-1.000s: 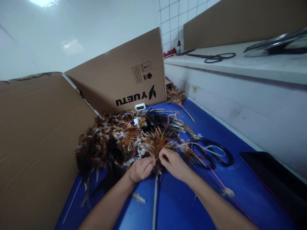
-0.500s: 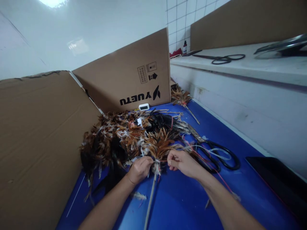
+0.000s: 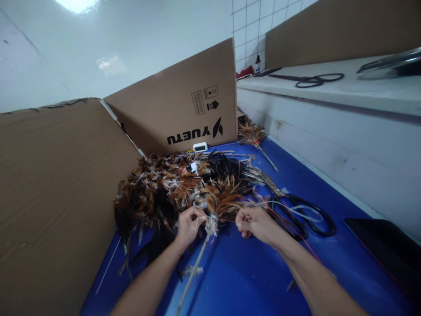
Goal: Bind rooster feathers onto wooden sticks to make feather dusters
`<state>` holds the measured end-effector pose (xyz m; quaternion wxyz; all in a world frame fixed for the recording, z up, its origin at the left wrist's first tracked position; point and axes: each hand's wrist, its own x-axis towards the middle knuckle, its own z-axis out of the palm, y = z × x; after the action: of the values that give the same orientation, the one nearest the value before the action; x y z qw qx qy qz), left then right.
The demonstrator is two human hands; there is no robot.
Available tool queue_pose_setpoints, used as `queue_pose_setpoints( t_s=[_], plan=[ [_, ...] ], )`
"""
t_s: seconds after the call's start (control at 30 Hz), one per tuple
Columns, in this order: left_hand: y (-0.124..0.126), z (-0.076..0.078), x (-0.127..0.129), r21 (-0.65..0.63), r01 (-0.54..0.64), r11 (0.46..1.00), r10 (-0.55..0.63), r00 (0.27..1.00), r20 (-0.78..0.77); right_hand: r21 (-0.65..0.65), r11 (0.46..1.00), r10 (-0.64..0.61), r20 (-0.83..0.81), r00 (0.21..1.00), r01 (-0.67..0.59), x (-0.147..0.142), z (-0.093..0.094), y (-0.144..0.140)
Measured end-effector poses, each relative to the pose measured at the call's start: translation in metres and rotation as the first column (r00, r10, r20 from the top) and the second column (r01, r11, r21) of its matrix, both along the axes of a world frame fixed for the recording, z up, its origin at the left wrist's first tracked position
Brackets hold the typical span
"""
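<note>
My left hand (image 3: 188, 227) pinches the base of a brown feather bundle (image 3: 221, 202) where it joins a thin stick (image 3: 193, 272) that slants toward me over the blue table (image 3: 250, 281). My right hand (image 3: 254, 223) is closed on a red thread (image 3: 226, 220) that runs taut from the bundle's wrapped base. Both hands sit at the near edge of a big pile of brown and black feathers (image 3: 164, 188).
Large black scissors (image 3: 302, 215) lie just right of my right hand. Cardboard sheets (image 3: 52, 197) wall off the left and a cardboard box (image 3: 184, 105) stands behind. A raised white ledge (image 3: 329, 92) holds other scissors (image 3: 309, 80). A dark tray (image 3: 388, 245) sits at right.
My hands have drawn apart: the right one moved right, pulling the red thread taut from the bundle. The stick has swung to slant more to the left.
</note>
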<state>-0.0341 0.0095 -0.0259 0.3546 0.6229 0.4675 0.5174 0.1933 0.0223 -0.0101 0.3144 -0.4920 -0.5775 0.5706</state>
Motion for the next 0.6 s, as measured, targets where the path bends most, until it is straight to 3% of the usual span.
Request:
queue_pose_setpoints(
  t_s=[0.17, 0.37, 0.6],
  plan=[
    [0.0, 0.001, 0.004, -0.026, -0.001, 1.0, 0.004, 0.992, 0.127, -0.02, 0.999, -0.028, 0.063, 0.998, 0.029, -0.004, -0.007, 0.003],
    [0.002, 0.004, 0.01, -0.097, 0.272, 0.957, -0.222, 0.909, 0.352, 0.007, 1.0, -0.009, 0.107, 0.994, 0.008, -0.004, -0.011, 0.006],
    [0.005, 0.001, 0.007, -0.16, 0.408, 0.899, -0.325, 0.866, 0.381, -0.038, 0.999, -0.001, 0.089, 0.996, 0.005, 0.003, 0.002, 0.002]
  ],
)
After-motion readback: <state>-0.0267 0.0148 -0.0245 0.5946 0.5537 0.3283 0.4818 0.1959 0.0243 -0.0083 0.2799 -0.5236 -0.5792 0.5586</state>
